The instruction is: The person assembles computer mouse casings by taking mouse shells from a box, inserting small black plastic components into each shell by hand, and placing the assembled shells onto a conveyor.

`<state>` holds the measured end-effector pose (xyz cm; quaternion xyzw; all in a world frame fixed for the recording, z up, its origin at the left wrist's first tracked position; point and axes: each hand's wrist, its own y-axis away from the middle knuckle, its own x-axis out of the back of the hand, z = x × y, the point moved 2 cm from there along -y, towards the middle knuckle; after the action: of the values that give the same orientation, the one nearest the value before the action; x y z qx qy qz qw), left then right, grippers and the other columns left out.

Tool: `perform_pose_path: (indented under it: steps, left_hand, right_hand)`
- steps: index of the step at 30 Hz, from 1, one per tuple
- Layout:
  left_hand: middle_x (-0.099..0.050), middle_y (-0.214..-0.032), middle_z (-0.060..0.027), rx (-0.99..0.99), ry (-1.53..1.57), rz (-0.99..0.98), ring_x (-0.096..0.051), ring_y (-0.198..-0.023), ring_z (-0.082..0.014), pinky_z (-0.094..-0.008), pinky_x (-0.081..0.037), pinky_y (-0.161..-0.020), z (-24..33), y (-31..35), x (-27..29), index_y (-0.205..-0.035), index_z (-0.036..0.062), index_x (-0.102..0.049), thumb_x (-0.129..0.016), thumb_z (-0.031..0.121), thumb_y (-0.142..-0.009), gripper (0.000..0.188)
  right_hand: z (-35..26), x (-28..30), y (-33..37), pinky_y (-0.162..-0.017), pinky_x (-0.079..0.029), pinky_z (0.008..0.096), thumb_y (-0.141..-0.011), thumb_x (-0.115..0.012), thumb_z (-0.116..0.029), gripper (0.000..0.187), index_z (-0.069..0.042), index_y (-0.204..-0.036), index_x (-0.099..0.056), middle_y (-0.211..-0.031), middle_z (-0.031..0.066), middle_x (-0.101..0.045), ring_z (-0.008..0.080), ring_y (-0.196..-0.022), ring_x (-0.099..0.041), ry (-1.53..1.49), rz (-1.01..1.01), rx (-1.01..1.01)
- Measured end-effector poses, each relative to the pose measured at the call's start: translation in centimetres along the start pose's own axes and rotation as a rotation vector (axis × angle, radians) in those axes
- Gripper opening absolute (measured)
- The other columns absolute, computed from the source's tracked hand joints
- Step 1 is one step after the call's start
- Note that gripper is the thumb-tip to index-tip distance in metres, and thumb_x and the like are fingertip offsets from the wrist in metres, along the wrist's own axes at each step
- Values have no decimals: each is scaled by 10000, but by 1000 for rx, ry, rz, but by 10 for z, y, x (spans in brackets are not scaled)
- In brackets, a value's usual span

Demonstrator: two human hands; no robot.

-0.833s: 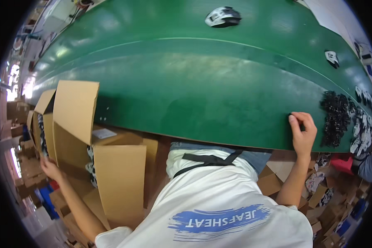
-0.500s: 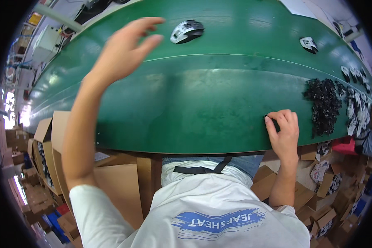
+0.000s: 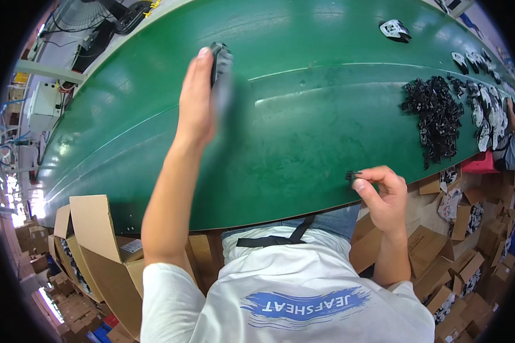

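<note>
Fingers pressed together, the left hand (image 3: 199,94) at eleven o'clock lies flat along a dark-and-pale curved plastic shell (image 3: 222,68), over the smooth green counter (image 3: 303,137); its thumb cannot be made out and the shell's lower end blurs, but the long, flattish grip seems chosen to match so broad a piece. Just past three o'clock, the right hand (image 3: 386,197) pinches a small black plastic part (image 3: 353,175) between thumb and forefinger, its slim end sticking out toward nine o'clock; a fingertip hold suits something that thin. Between two and three o'clock, a tangled heap of small black plastic parts (image 3: 438,117) lies near that hand, presumably for easy picking. Just beyond it lie white-and-black curved shells (image 3: 486,111), probably grouped to stay apart from the heap, while a lone white-and-black shell (image 3: 395,30) rests between one and two. Toward eight o'clock, a brown cardboard box (image 3: 94,228) stands flaps-up beside the counter's edge, apparently for ready access.
</note>
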<state>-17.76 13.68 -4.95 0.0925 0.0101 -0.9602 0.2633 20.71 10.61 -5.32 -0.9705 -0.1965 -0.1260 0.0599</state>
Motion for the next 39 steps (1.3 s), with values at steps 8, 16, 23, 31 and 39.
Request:
perform_pose_path:
  steps: [8, 16, 23, 31, 39]
  left_hand:
    - [-678, -1355, -235, 439, 788, -227, -712, -1167, -299, -447, -596, -1004, 18, 154, -35, -1436, 70, -598, -293, 604, -1144, 681]
    - [-665, -1296, -116, 346, 551, -249, -675, -1177, -204, -372, -554, -1043, 12, 183, -34, -1510, 42, -458, -263, 530, -1178, 622]
    - [-687, -1272, -122, 431, 700, -185, -697, -1143, -214, -380, -576, -1009, 0, 188, -52, -1429, 69, -506, -241, 571, -1169, 625]
    - [-662, -1380, -81, 443, 647, -241, -665, -1254, -228, -395, -576, -1037, -9, 192, -50, -1540, 144, -510, -262, 675, -1126, 718]
    - [-670, -1415, -104, 421, 696, -272, -655, -1294, -231, -391, -570, -1046, -18, 202, -43, -1530, 128, -523, -238, 693, -1119, 754]
  right_hand:
    - [-88, -85, -48, -618, -508, 310, -819, -877, -32, 157, -45, -932, -770, -787, 55, -747, 183, -645, -673, 28, -148, 476]
    - [-79, -105, -43, -598, -444, 349, -812, -831, -70, 110, -102, -865, -739, -710, 12, -689, 201, -600, -615, 226, -94, 543]
    - [-63, -96, -34, -607, -436, 355, -859, -816, -118, 78, -97, -835, -745, -750, 18, -726, 204, -600, -612, 310, -53, 488]
    - [-66, -90, -28, -611, -410, 315, -792, -860, -44, 123, -91, -860, -770, -646, -5, -642, 148, -549, -544, 293, -82, 519]
    - [-70, -91, -25, -673, -474, 336, -789, -871, -56, 133, -95, -876, -778, -685, 12, -678, 162, -586, -601, 372, -143, 535]
